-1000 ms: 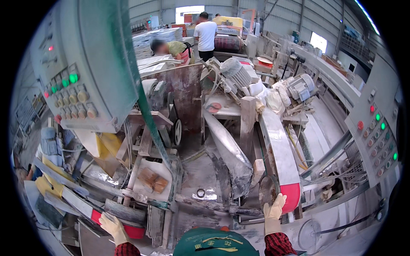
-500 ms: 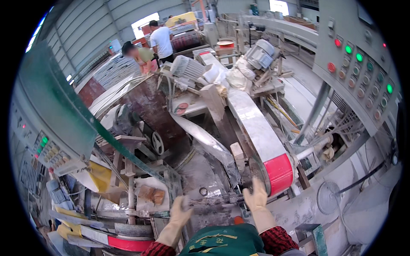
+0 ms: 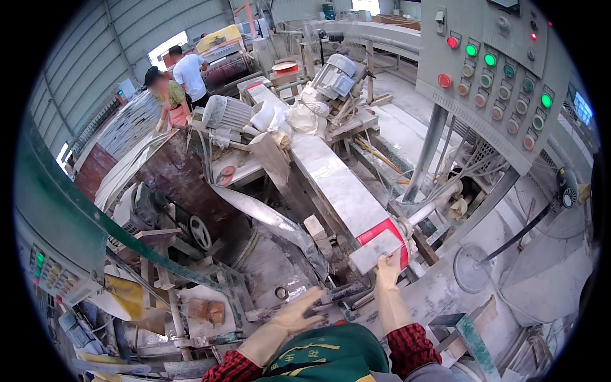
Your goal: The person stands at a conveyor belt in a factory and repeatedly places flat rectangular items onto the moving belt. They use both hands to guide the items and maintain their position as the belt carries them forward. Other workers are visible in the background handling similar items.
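Observation:
A pale grey rectangular stone slab [image 3: 377,251] sticks out over the red end [image 3: 402,234] of a long white conveyor belt [image 3: 344,191]. My right hand [image 3: 389,286], in a cream rubber glove, grips the slab's near edge. To the left, my left hand [image 3: 294,317] wears a similar glove. Its fingers are stretched out and apart, with nothing in them, and it points toward the belt's end without touching the slab. A green apron [image 3: 324,356] covers my front below both hands.
Control panels stand right [image 3: 496,83] and left [image 3: 57,267]. Motors [image 3: 336,77] flank the belt's far part. Beside the belt lies a plastic-wrapped pipe [image 3: 273,219]; brown blocks [image 3: 207,312] rest at left. Two people [image 3: 189,75] work far left. A fan [image 3: 566,186] stands right.
The slab now shows over the belt's red end, and my right hand has closed on it. My left hand has swung inward to the right. The view has turned to the right.

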The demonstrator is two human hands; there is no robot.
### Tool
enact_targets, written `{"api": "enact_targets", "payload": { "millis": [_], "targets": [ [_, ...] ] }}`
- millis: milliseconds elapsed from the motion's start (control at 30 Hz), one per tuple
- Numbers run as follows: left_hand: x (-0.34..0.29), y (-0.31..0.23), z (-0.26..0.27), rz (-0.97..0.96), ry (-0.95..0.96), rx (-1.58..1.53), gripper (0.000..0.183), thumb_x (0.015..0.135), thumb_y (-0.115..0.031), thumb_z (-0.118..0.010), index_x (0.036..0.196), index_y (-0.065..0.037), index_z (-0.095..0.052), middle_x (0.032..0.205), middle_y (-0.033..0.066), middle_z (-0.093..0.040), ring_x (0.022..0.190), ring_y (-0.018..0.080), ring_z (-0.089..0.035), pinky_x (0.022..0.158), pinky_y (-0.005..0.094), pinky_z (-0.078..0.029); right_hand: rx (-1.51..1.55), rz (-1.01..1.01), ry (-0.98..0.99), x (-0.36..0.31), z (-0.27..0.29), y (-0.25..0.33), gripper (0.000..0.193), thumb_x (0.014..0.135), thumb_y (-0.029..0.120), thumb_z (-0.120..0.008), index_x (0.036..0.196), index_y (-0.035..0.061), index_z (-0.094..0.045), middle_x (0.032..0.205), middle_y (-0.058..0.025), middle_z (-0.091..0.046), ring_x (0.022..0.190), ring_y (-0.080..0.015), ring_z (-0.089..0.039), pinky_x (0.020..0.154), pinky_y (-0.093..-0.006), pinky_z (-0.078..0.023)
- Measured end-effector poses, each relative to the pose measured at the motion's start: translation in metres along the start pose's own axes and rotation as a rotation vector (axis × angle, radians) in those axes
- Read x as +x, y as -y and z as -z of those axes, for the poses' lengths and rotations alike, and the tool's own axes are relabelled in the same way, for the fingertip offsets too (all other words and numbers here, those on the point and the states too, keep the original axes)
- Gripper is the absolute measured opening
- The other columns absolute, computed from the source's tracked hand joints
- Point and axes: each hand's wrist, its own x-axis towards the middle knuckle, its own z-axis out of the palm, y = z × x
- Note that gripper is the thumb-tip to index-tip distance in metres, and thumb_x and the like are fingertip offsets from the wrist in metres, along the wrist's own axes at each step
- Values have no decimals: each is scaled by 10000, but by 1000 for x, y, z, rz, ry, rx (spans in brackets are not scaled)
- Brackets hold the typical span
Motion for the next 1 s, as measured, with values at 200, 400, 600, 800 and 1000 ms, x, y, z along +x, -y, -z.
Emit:
{"api": "enact_targets", "payload": {
  "millis": [200,400,600,800,1000],
  "targets": [
    [-157,147,-20,730,-181,-238,659,766,-282,-693,1355,-88,-470,1299,186,-548,1201,291,-535,1008,370,-423,-24,-98,-85,63,-9,0,726,821,-60,-501,1467,171,-262,952,-44,-548,775,-142,-584,610,-303,-517],
    [-290,134,-30,977,-265,-262,730,775,-340,-708,1361,8,-446,1281,217,-552,1190,272,-541,987,333,-429,-497,208,-254,121,21,-66,697,803,34,-519,1457,90,-284,1004,-216,-637,795,-178,-667,567,-312,-497],
    [-337,152,-94,1267,-511,-559,667,802,-287,-718,1343,9,-465,1282,177,-563,1183,246,-541,989,329,-428,-870,-180,-68,78,-12,5,811,875,230,-499,1492,20,-17,678,-168,-671,438,-238,-600,423,-342,-519],
    [-297,149,-73,1184,-711,-669,558,830,-175,-691,1317,12,-491,1279,151,-562,1156,222,-545,960,327,-443,-694,-230,-68,70,-24,17,881,851,158,-551,1497,56,39,687,-151,-658,458,-212,-600,435,-326,-521],
    [-331,155,-16,879,-1173,-545,279,892,-47,-578,1160,29,-593,1030,52,-635,934,136,-580,803,252,-469,-370,-28,32,49,-5,-7,802,835,58,-576,1499,75,-128,813,-162,-660,623,-197,-643,570,-306,-545]
  ]
}}
